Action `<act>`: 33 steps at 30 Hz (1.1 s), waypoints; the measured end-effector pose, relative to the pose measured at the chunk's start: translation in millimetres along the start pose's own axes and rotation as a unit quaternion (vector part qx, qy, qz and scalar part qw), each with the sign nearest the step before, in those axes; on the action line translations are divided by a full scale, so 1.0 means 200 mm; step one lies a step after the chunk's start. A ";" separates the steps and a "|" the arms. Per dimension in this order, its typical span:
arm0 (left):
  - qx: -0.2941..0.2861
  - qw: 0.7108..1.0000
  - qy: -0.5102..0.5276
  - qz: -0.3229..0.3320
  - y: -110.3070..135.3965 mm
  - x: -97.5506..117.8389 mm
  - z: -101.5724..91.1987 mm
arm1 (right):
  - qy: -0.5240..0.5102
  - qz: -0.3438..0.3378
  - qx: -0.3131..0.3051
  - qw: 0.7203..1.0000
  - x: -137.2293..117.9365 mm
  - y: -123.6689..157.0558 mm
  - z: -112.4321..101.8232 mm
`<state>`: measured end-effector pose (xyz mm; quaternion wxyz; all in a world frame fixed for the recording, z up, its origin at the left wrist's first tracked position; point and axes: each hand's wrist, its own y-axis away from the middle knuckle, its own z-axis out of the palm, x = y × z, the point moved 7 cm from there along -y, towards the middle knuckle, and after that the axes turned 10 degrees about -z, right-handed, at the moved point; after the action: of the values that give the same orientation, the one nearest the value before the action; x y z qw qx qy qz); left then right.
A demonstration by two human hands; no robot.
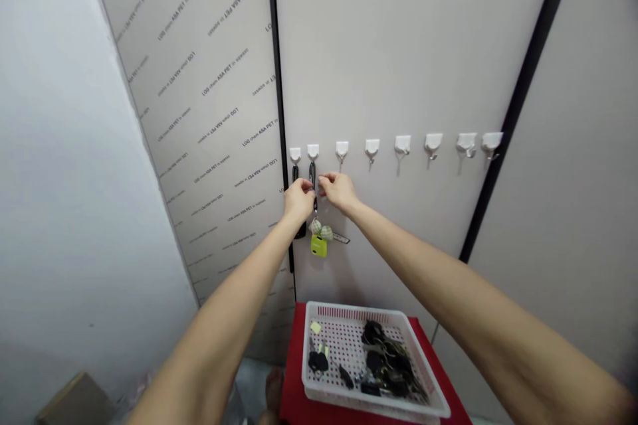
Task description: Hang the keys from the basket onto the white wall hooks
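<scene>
My left hand point(299, 200) and my right hand point(339, 190) are raised to a black key strap point(312, 176) hanging from the second white adhesive hook point(313, 151). My left fingertips close on the strap, while my right fingertips sit just beside it. Below them dangle a lime-green tag point(319, 246), two pale mesh balls point(320, 232) and a flat metal key point(341, 238). A black key fob point(300, 230) on the first hook point(295, 155) is partly hidden behind my left hand.
Several more white hooks point(403, 144) run right along the panel. Below stands a white plastic basket point(373, 315) holding several black keys point(389, 358), on a red stool point(294, 378). A bare foot point(273, 392) shows beside it, and a cardboard box point(74, 404) sits at lower left.
</scene>
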<state>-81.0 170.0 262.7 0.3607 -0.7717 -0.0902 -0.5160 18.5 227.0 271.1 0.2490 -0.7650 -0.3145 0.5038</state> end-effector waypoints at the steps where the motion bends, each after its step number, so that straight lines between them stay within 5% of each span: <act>1: -0.007 1.000 0.010 0.002 0.04 -0.03 0.00 | -0.012 0.005 -0.013 1.000 0.01 0.05 -0.01; 6: -0.093 0.994 0.051 -0.025 0.34 -0.31 0.06 | -0.033 0.063 -0.188 0.980 0.23 0.48 -0.04; 10: -0.214 0.971 -0.027 -0.098 0.64 -0.61 0.22 | 0.039 0.095 -0.386 0.917 0.48 0.95 -0.04; 12: -0.279 0.950 -0.079 -0.113 0.79 -0.72 0.31 | 0.110 0.082 -0.426 0.894 0.57 1.11 -0.06; 16: -0.360 0.914 -0.166 -0.087 0.97 -0.83 0.42 | 0.195 0.050 -0.404 0.892 0.66 1.24 -0.06; 21: -0.372 0.899 -0.207 -0.099 1.02 -0.93 0.42 | 0.179 0.063 -0.373 0.908 0.70 1.25 -0.01; 27: -0.372 0.909 -0.075 -0.171 1.03 -0.96 0.45 | -0.061 0.160 -0.308 0.936 0.65 1.23 0.05; 33: -0.377 0.881 0.133 -0.252 1.02 -0.86 0.51 | -0.261 0.310 -0.244 0.881 0.62 1.22 0.06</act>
<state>20.8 128.5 -1.5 -0.0913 -0.7244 -0.0318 -0.6826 99.4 153.2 21.1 -0.2057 -0.7010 -0.2276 0.6438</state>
